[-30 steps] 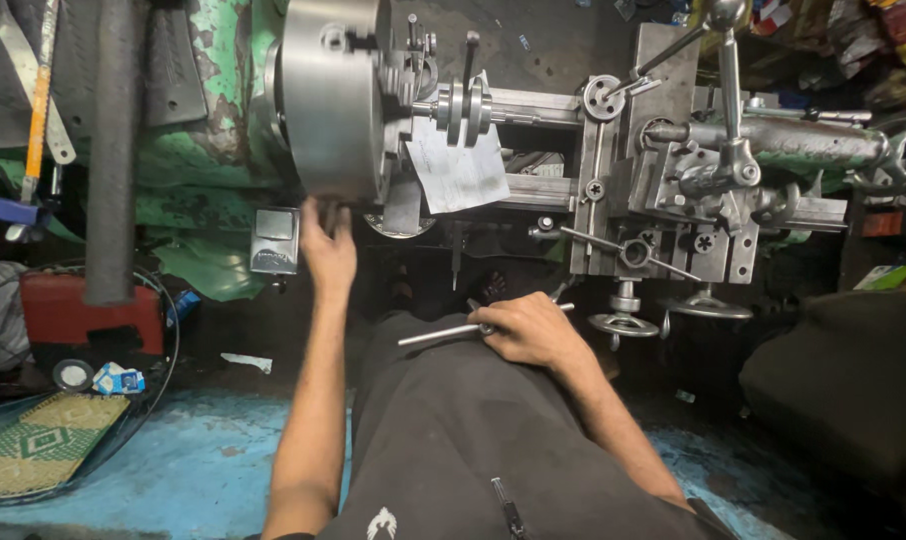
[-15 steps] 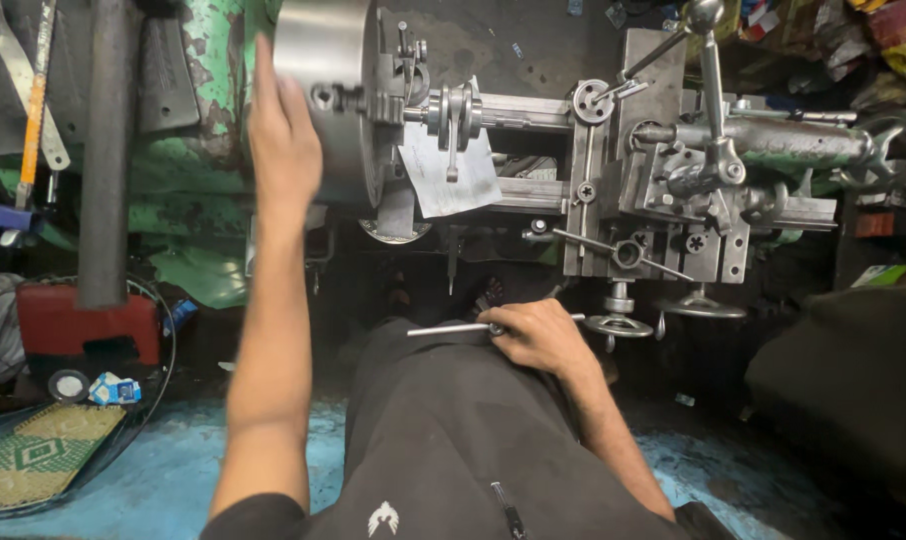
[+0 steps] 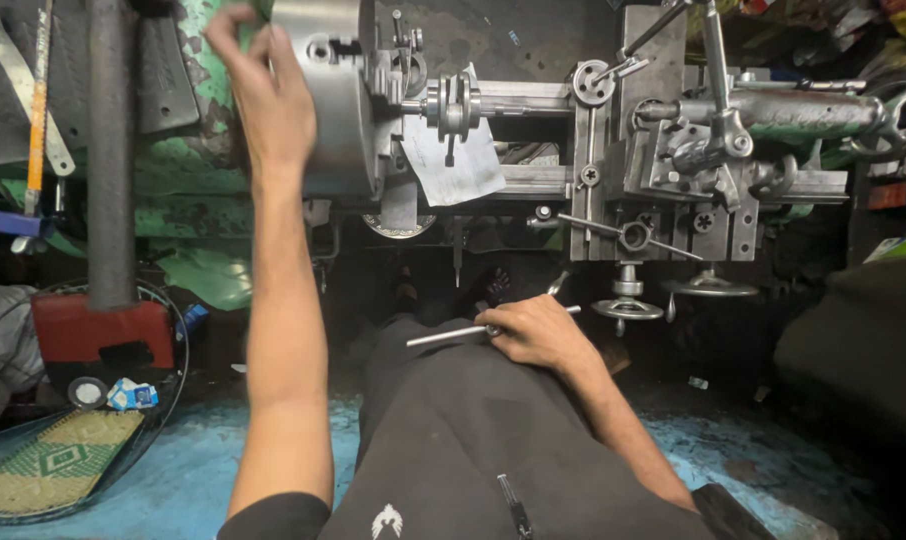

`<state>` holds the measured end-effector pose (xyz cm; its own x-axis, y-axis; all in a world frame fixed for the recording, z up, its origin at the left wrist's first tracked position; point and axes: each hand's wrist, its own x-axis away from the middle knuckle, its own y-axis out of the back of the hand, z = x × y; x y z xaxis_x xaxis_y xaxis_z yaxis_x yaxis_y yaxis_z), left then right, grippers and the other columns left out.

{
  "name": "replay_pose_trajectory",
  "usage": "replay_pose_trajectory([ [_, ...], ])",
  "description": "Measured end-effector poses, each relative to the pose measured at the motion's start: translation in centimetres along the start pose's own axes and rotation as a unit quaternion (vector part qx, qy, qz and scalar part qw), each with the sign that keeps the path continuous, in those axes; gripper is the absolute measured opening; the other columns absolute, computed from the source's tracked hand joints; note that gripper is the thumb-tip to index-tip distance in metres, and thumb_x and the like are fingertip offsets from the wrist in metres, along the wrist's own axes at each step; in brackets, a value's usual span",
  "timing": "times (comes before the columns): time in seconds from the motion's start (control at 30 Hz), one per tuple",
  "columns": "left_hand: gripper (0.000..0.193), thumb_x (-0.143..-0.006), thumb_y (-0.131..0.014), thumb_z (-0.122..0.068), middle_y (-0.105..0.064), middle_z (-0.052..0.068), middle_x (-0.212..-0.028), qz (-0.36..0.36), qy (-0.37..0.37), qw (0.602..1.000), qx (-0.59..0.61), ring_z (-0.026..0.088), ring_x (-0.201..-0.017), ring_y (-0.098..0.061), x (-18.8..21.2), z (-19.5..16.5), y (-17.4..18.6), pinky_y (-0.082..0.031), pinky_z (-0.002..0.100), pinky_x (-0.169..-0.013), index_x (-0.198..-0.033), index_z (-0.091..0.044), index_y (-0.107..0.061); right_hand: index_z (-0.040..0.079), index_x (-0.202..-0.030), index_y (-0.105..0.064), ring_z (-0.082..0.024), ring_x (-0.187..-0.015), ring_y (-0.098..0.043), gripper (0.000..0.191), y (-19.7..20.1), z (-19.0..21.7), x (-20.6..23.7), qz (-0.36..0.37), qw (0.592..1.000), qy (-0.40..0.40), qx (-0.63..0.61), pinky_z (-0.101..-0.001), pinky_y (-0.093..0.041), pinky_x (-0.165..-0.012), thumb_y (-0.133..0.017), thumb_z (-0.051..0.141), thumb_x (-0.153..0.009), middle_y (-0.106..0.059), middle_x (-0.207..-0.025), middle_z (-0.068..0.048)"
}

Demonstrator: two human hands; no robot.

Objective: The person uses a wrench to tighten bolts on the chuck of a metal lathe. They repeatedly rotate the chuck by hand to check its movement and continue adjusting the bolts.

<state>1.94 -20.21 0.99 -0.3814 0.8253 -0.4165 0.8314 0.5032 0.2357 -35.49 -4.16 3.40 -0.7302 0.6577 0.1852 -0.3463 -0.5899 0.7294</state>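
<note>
Head view: the lathe chuck (image 3: 325, 95), a big grey steel drum, sits at the top of the frame on the green machine body (image 3: 198, 150). The left hand (image 3: 263, 85) is raised against the chuck's left edge, its grip open, fingers spread flat on the rim rather than closed round anything. To the right of that hand, past the chuck jaws, a grey sheet of paper (image 3: 453, 160) hangs off the lathe bed. Down by the lap, the right hand (image 3: 543, 330) has its grip clamped on a slim metal rod (image 3: 448, 335), which lies level and sticks out to the left of the fist. Just above that hand are the carriage handwheels (image 3: 628, 305). Left of the raised arm stands a red base (image 3: 103, 335) on the blue floor (image 3: 163, 480).
</note>
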Motion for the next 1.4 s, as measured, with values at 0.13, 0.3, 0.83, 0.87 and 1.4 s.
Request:
replay_pose_trajectory([
  [0.13, 0.032, -0.117, -0.051, -0.024, -0.051, 0.022, -0.131, -0.059, -0.13, 0.99, -0.008, 0.036, -0.128, -0.056, 6.0, 2.7, 0.0, -0.042, 0.053, -0.115, -0.128, -0.003, -0.03, 0.014, -0.101, -0.078, -0.031, -0.075, -0.071, 0.027, -0.2, 0.0, -0.5, 0.013, 1.0, 0.007, 0.011, -0.0437, -0.054, -0.062, -0.072, 0.017, -0.075, -0.077, -0.088, -0.006],
  [0.3, 0.032, -0.112, -0.054, -0.024, -0.046, 0.023, -0.112, -0.093, -0.203, 0.967, -0.127, 0.046, -0.123, -0.058, 13.0, 8.0, -0.6, -0.048, 0.048, -0.106, -0.108, -0.004, -0.03, 0.014, -0.101, -0.078, -0.031, -0.075, -0.071, 0.027, -0.4, -0.1, -0.8, -0.013, 1.0, 0.007, 0.019, -0.0437, -0.055, -0.063, -0.072, 0.017, -0.075, -0.077, -0.089, -0.006],
  [0.83, 0.021, -0.078, -0.056, 0.016, -0.071, 0.011, -0.095, -0.002, -0.013, 0.999, -0.034, 0.029, -0.09, -0.071, 20.8, 1.5, -1.5, -0.057, 0.036, -0.08, -0.085, -0.003, -0.063, 0.016, -0.101, -0.078, -0.031, -0.075, -0.071, 0.027, -0.2, 0.4, -1.5, 0.025, 0.999, -0.04, 0.014, -0.0443, -0.054, -0.063, -0.071, 0.019, -0.075, -0.077, -0.086, -0.006],
  [0.87, 0.022, -0.075, -0.056, 0.016, -0.071, 0.011, -0.093, -0.008, -0.035, 0.998, -0.047, 0.028, -0.087, -0.07, 20.3, 0.6, -1.3, -0.055, 0.035, -0.077, -0.082, -0.003, -0.063, 0.016, -0.1, -0.078, -0.031, -0.075, -0.071, 0.026, -0.1, 0.4, -1.4, 0.028, 0.999, -0.04, 0.018, -0.0442, -0.054, -0.063, -0.072, 0.019, -0.076, -0.077, -0.084, -0.006],
  [1.4, 0.047, -0.11, -0.065, -0.016, -0.06, 0.021, -0.143, -0.058, 0.046, 0.997, 0.031, 0.028, -0.133, -0.06, 8.2, -4.4, 1.1, -0.045, 0.038, -0.114, -0.148, 0.003, -0.043, 0.007, -0.11, -0.072, -0.014, -0.07, -0.074, 0.028, 7.9, 3.7, -4.9, -0.225, 0.963, 0.131, -0.068, -0.0267, -0.057, -0.059, -0.081, 0.008, -0.083, -0.077, -0.091, -0.007],
])
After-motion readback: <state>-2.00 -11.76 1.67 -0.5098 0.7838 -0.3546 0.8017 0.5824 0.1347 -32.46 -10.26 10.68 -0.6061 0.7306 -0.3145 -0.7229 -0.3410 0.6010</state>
